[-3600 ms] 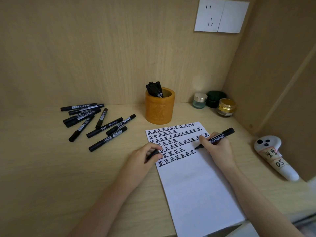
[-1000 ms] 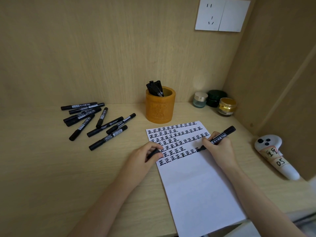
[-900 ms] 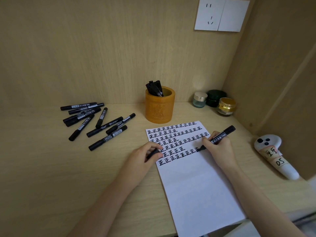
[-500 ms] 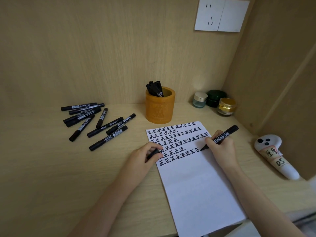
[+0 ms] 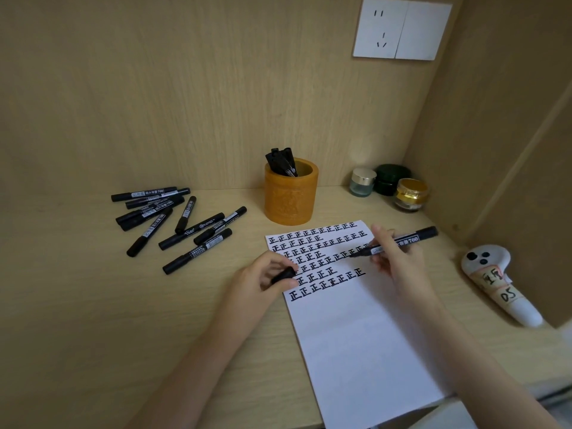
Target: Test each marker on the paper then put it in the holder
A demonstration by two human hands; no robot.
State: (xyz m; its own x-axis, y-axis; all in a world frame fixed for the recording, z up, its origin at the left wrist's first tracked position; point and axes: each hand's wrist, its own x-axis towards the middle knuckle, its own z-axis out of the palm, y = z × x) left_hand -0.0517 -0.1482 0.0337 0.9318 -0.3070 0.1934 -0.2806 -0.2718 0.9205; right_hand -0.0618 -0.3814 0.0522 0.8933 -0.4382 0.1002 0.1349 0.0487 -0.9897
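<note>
The right hand [image 5: 399, 264] pinches an uncapped marker [image 5: 402, 240] in its fingers, and we see the tip pointing left over the written rows on the paper [image 5: 359, 342]; whether it touches, we cannot tell. The left hand [image 5: 260, 283] curls round the cap [image 5: 283, 275] at the sheet's left edge. Behind the paper stands the orange holder [image 5: 291, 199] with stored markers [image 5: 282, 162] inside; loose markers [image 5: 182, 224] lie well to its left
</note>
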